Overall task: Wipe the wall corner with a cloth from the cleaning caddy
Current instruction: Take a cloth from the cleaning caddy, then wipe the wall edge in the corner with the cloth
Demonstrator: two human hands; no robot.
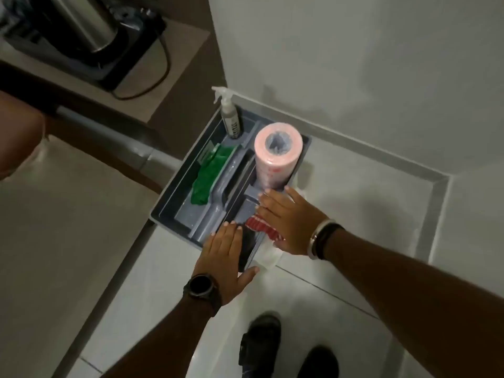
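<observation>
A grey cleaning caddy point(174, 197) stands on the tiled floor against the wall. It holds a green cloth point(211, 175), a pink roll of cloths point(275, 156) and a spray bottle point(230, 118). At its near right end lies a red-and-white cloth point(260, 227), with a white part hanging over the rim. My right hand point(291, 219) lies flat on this cloth with fingers stretched out. My left hand point(225, 255) hovers flat over the caddy's near end, holding nothing. The wall corner point(447, 178) is to the right of the caddy.
A wooden counter point(174, 66) with a dark appliance and metal jug point(90, 25) and its cable is at the upper left. My two dark shoes point(260, 342) stand on the white tiles below. A grey skirting runs along both walls.
</observation>
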